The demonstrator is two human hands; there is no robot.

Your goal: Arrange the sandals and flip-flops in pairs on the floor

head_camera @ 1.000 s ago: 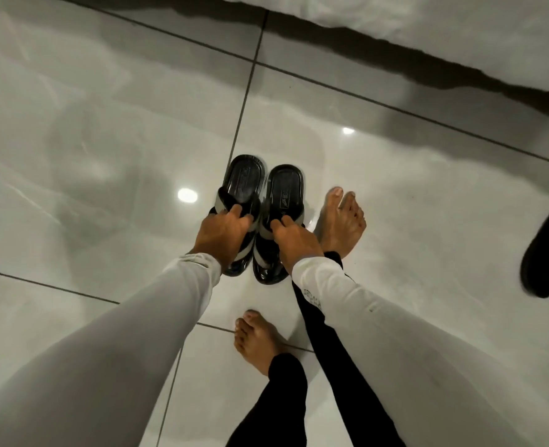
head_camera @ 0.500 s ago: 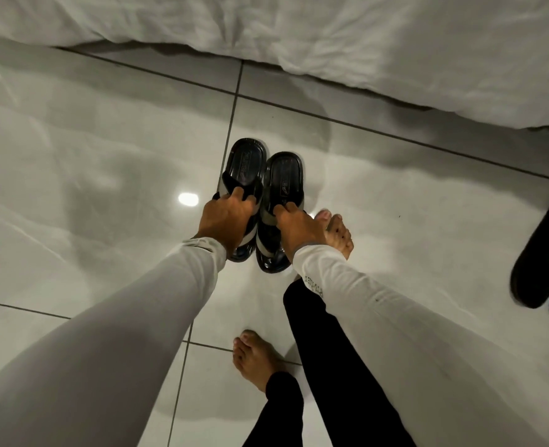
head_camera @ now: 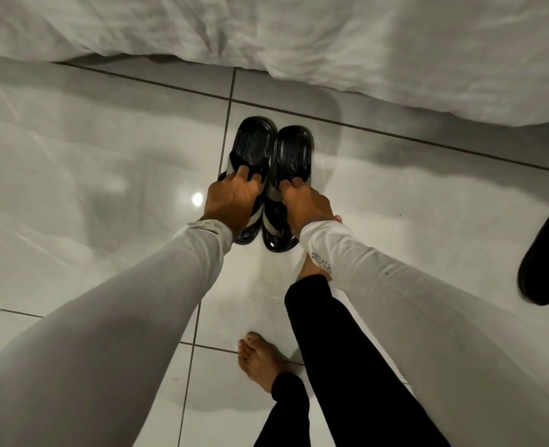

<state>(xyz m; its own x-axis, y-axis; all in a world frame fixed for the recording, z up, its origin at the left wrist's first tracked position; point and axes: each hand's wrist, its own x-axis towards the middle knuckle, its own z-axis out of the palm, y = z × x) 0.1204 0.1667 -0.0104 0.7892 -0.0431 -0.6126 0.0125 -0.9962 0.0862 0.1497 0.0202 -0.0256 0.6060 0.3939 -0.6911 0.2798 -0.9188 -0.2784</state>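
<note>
Two glossy black sandals with grey straps lie side by side, heels pointing toward the bed. My left hand (head_camera: 233, 201) grips the strap of the left sandal (head_camera: 254, 143). My right hand (head_camera: 305, 201) grips the strap of the right sandal (head_camera: 294, 150). The two sandals touch along their inner edges. Whether their soles rest on the white tiled floor (head_camera: 89, 188) or hang just above it, I cannot tell. Both arms wear pale grey sleeves.
A white bed sheet (head_camera: 299, 33) hangs down to the floor across the top. Another black sandal (head_camera: 547, 253) lies at the right edge, partly cut off. My bare left foot (head_camera: 260, 362) and black-trousered legs stand below the hands.
Both hands have carried the pair of sandals forward toward the bed sheet. The view has shifted with them, so the sheet fills more of the top.
</note>
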